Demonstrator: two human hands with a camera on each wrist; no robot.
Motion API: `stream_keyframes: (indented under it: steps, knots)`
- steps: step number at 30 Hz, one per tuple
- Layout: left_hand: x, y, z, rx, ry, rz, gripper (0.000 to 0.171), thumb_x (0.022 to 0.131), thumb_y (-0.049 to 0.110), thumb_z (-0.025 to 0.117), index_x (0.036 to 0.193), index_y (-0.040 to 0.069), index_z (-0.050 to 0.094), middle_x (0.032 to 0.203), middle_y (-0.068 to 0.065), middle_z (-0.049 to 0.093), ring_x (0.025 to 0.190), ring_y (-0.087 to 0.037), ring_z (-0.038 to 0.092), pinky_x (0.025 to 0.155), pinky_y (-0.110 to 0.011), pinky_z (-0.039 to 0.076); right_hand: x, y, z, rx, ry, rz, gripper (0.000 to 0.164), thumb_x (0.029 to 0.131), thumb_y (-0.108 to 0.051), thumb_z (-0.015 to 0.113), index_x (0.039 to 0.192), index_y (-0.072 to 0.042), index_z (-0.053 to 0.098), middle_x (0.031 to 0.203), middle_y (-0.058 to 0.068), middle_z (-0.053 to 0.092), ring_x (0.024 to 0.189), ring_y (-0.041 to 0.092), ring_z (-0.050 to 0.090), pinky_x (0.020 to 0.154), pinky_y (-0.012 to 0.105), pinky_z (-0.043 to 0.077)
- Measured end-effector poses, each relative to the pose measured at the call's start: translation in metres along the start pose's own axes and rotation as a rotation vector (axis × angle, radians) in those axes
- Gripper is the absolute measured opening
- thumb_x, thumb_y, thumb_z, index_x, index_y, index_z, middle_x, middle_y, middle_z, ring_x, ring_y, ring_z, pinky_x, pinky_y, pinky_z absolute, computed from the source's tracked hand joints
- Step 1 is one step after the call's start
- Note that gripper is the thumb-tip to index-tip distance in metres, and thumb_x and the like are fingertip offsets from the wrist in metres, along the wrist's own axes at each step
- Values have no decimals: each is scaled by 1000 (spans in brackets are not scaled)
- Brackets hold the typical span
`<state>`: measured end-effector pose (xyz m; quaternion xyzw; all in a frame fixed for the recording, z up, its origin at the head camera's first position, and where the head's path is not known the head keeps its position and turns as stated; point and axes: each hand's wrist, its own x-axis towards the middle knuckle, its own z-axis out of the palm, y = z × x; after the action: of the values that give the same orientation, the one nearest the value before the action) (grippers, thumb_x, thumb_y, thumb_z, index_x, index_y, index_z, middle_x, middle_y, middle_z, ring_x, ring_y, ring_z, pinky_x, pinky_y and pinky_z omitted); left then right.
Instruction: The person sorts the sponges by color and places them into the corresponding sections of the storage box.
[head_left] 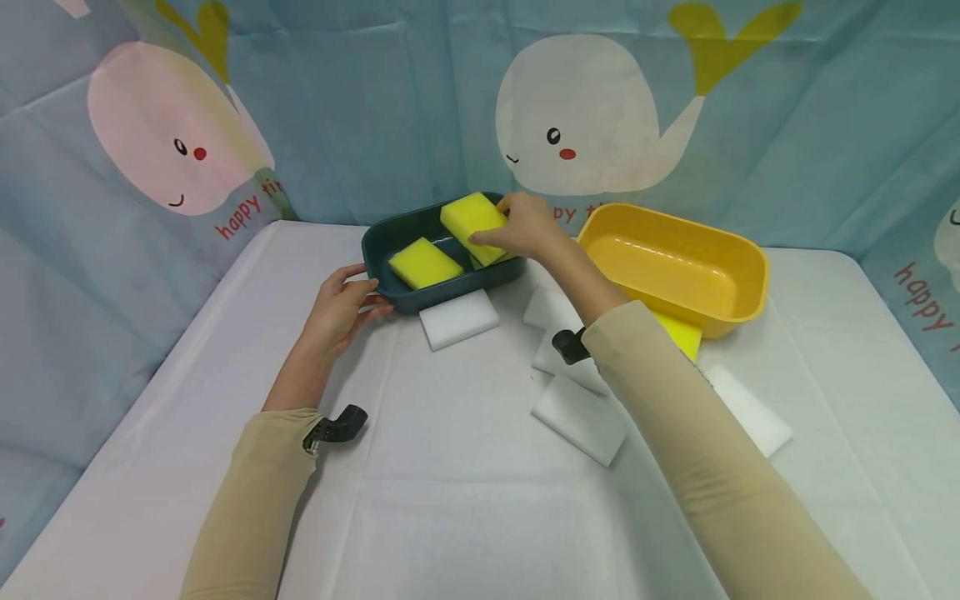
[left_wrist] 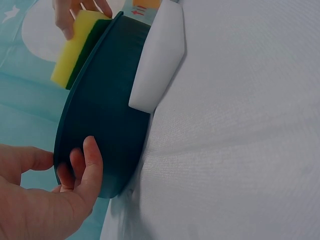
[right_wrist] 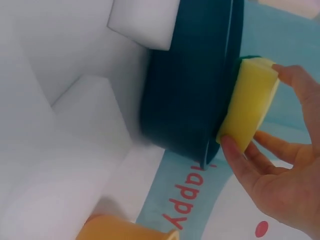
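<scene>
A dark green-blue basin (head_left: 420, 302) holds a yellow sponge (head_left: 425, 264) lying in its left part. My right hand (head_left: 531, 227) pinches another yellow sponge (head_left: 474, 218), tilted at the basin's right end; its dark green scouring side shows in the left wrist view. Part of a further yellow piece shows beneath it, mostly hidden. At the basin's left end, my left hand (head_left: 339, 307) holds on, with a digit at the rim and curled fingers (left_wrist: 91, 162) against the outer wall. A white sponge (head_left: 459, 319) leans against the basin's front.
A yellow basin (head_left: 675, 267) stands at the right, with a yellow sponge (head_left: 678, 333) by its front, partly behind my right sleeve. Several white sponges lie around my right forearm, among them one white sponge (head_left: 581, 419) nearest me. A whale-printed curtain (head_left: 420, 108) hangs behind the table.
</scene>
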<state>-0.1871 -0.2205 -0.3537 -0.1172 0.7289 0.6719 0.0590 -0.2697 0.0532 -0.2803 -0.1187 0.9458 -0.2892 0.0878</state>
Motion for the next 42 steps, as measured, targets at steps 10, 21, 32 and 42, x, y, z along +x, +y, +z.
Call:
stream_keyframes:
  steps: [10,21,32,42]
  knots:
    - [1,1,0,-1,-3,-2,60,113,18,47,167,6,22,124,-9,49,103,-13,61,95,-24,60,7,2,1,7,17,38,77,97,-44,72,153,4,49,152,19,54,130,32,53,110,41,50]
    - [1,0,1,0,0,6,59,113,17,47,166,5,23,125,-10,49,102,-13,61,89,-19,61,7,5,4,11,30,49,75,99,-43,71,153,3,49,158,19,49,143,33,48,118,44,46]
    - [1,0,1,-8,-4,11,59,113,15,45,166,4,22,127,-14,49,99,-12,61,88,-20,61,0,12,1,75,55,5,71,99,-41,73,152,1,51,141,21,60,124,33,57,103,44,55]
    - [2,0,0,-11,0,6,59,113,15,45,166,4,23,129,-15,49,99,-12,60,87,-19,61,-10,19,-4,111,63,-38,68,99,-38,73,151,1,53,141,24,59,125,35,56,103,46,54]
